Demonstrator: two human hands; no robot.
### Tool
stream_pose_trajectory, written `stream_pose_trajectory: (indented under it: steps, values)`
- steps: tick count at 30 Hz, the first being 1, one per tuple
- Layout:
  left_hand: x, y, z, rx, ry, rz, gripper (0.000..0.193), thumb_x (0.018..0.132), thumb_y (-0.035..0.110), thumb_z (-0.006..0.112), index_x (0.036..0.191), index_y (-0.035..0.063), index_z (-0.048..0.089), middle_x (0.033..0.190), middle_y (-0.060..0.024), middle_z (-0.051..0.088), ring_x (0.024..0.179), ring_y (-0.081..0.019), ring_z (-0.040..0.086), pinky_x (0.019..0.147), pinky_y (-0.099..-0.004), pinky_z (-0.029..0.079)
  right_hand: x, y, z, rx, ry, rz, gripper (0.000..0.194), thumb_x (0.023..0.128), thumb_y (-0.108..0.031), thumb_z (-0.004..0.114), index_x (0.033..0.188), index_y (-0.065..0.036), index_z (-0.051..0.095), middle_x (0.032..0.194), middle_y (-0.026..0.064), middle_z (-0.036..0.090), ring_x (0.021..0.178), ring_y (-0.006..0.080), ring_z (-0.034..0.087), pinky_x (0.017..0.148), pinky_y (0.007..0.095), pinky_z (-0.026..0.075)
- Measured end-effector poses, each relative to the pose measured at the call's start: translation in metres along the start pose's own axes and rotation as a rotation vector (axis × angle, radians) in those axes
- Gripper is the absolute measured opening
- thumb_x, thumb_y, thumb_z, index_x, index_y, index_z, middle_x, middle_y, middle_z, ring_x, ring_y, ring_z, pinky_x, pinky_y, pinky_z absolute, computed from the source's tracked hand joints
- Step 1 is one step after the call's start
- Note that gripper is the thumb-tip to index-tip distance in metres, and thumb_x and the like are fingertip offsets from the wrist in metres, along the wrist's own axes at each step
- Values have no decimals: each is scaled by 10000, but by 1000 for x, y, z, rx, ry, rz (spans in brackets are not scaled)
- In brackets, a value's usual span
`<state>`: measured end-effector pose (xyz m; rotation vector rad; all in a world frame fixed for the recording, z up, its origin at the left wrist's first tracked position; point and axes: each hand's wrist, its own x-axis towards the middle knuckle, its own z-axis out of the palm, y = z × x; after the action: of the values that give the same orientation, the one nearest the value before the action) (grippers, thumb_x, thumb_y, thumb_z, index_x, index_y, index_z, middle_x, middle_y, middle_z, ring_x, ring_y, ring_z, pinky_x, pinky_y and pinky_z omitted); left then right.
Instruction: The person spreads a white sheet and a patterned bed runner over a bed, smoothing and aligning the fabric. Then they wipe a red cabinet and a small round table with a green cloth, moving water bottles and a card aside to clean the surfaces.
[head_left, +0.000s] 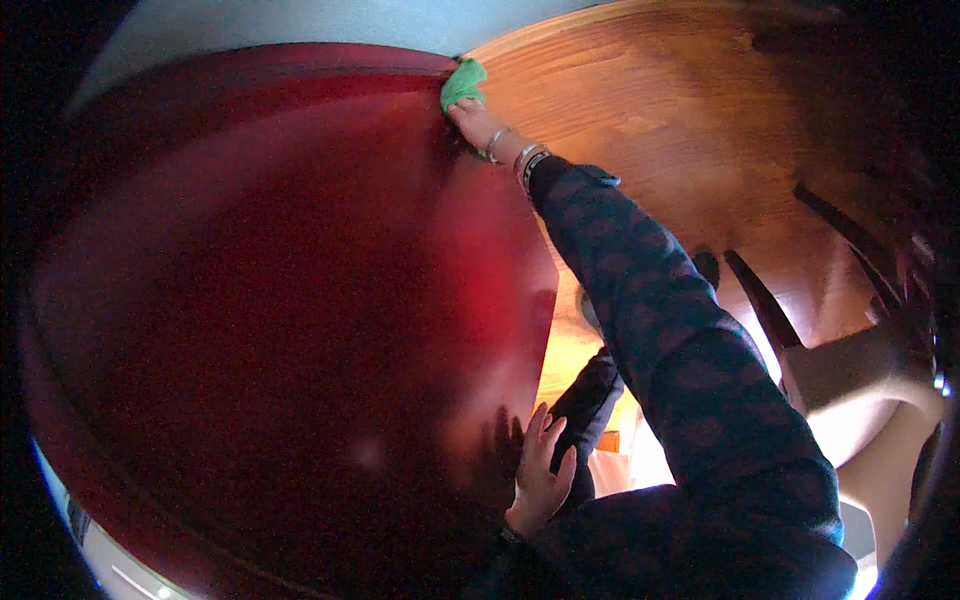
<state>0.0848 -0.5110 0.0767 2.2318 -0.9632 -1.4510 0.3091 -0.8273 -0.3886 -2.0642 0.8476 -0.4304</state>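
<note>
A large, glossy dark red panel (300, 262), perhaps the side of a piece of furniture, fills the left and middle of the view. At its far upper corner, near the wall, my right hand (474, 124) holds a green cloth (463, 82) against the edge. Bracelets circle that wrist, and the dark sleeve stretches back to the lower right. My left hand (541, 476) is beside the panel's near right edge, low in the view, fingers spread and with nothing in it. Its reflection shows on the glossy surface. Whether the left fingertips touch the panel cannot be told.
The wooden floor (660, 120) spreads along the right. A beige chair (862, 367) with dark legs stands at the right. A pale blue-grey wall (322, 22) borders the top. My dark-trousered leg (592, 390) shows below the panel's right edge.
</note>
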Motion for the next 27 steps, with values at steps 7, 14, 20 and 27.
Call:
stream_pose_trajectory:
  steps: [7, 14, 20, 27]
  values:
    - [-5, -16, 7, -26, -54, 56, 497, 905, 112, 610, 1371, 20, 460, 1514, -267, 291, 1338, -426, 412, 1084, -501, 378, -54, 13, -7, 584, 178, 503, 403, 983, -321, 468, 1247, -26, 547, 1154, 199, 591, 1104, 354, 546, 943, 426, 453]
    - [6, 13, -12, 23, 10, 28, 462, 902, 98, 621, 1338, 21, 488, 1493, -261, 334, 1289, -401, 474, 1049, -451, 434, -259, -121, -44, 548, 227, 426, 318, 972, -300, 494, 1133, -44, 592, 1093, 193, 598, 1066, 344, 546, 907, 449, 456]
    - [7, 17, -12, 84, 26, 54, 427, 917, 119, 609, 1313, -4, 506, 1457, -249, 388, 1254, -380, 510, 1035, -438, 448, -155, -149, -78, 437, 204, 422, 261, 962, -282, 516, 1035, -60, 631, 1040, 189, 604, 1033, 336, 546, 876, 468, 458]
    - [3, 12, -11, 83, -10, 112, 438, 913, 101, 617, 1320, -10, 502, 1443, -259, 402, 1250, -366, 522, 1032, -396, 436, -187, -263, -127, 502, 449, -77, 349, 942, -253, 565, 1222, -45, 551, 1444, 234, 380, 1332, 449, 362, 1085, 497, 339]
